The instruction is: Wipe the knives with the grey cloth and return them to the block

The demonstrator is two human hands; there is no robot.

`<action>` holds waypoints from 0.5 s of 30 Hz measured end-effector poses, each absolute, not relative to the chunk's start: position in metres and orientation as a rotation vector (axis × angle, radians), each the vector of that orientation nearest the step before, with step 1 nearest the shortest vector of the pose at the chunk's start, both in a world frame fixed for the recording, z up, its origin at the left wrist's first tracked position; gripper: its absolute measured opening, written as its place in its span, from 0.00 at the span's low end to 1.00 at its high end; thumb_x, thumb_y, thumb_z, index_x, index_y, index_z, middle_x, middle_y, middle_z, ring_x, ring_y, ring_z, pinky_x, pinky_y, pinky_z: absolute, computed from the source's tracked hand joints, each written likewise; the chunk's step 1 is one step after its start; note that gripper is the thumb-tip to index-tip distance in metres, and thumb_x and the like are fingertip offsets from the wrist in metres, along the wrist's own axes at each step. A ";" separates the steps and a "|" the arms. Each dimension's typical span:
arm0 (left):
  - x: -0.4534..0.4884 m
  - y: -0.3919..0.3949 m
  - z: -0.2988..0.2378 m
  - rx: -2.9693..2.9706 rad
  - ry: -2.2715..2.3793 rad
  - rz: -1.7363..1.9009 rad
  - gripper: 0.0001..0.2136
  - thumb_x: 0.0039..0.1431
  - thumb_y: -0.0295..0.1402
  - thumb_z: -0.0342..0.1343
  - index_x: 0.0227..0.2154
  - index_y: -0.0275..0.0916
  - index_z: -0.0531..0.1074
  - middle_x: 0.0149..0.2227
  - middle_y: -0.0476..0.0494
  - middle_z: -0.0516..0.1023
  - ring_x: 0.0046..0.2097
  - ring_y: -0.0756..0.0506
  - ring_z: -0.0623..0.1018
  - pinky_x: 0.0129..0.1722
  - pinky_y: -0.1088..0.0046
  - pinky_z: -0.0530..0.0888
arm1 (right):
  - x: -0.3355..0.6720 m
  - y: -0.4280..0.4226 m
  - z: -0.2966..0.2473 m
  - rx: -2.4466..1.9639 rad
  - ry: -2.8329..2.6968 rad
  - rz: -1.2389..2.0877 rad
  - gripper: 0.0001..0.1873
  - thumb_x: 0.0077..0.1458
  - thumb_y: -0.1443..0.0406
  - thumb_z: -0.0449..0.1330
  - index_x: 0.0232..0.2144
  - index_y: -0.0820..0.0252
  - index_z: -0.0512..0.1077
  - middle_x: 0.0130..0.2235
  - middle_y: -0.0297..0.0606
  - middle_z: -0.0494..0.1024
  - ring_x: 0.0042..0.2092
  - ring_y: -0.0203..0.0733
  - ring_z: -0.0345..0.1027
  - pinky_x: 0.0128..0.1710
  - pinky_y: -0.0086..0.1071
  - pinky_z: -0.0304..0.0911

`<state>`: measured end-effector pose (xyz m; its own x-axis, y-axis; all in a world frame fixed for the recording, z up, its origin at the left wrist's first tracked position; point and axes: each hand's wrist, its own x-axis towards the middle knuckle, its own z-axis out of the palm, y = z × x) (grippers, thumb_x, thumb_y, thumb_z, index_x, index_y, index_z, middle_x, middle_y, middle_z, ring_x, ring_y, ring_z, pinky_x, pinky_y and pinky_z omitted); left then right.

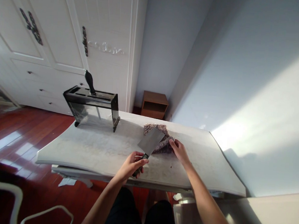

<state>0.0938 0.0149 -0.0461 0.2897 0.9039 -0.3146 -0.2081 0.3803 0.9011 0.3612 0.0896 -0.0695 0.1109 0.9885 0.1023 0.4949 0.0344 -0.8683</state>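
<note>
A cleaver (151, 141) with a broad grey blade and dark handle is in my left hand (133, 163), the fingers wrapped round the handle. Its blade points up and to the right, over a patterned brown and purple cloth (155, 128). A raised fold of that cloth is pinched between the thumb and fingers of my right hand (179, 150). The rest of the cloth lies rumpled on the white table (98, 149), partly hidden behind the blade. Whether the blade touches the cloth, I cannot tell.
On the table's left part stands a clear knife block (91, 97) with a black-handled knife (89, 81) upright in it. A small brown cabinet (155, 100) is beyond the far edge. White wardrobe doors (107, 20) rise behind, and a wall (243, 81) borders the right side.
</note>
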 end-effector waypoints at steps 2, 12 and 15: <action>0.096 0.019 -0.046 0.833 0.915 0.791 0.21 0.46 0.44 0.64 0.36 0.38 0.62 0.28 0.53 0.71 0.18 0.58 0.64 0.13 0.83 0.55 | 0.363 0.090 -0.064 -1.522 -1.418 0.916 0.28 0.51 0.41 0.56 0.28 0.60 0.69 0.25 0.33 0.71 0.25 0.38 0.64 0.25 0.31 0.58; 0.114 0.030 -0.042 1.038 0.885 0.824 0.17 0.52 0.45 0.59 0.32 0.39 0.59 0.23 0.57 0.63 0.16 0.56 0.64 0.12 0.81 0.61 | 0.369 0.100 -0.052 -1.288 -0.942 1.352 0.26 0.33 0.64 0.72 0.39 0.60 0.76 0.34 0.36 0.81 0.32 0.41 0.72 0.30 0.31 0.65; 0.121 0.041 -0.036 1.181 0.974 0.900 0.17 0.54 0.46 0.57 0.34 0.40 0.60 0.22 0.57 0.66 0.16 0.54 0.67 0.12 0.82 0.61 | 0.372 0.104 -0.051 -1.140 -0.894 1.429 0.23 0.34 0.66 0.70 0.39 0.60 0.77 0.36 0.37 0.81 0.35 0.41 0.73 0.37 0.33 0.67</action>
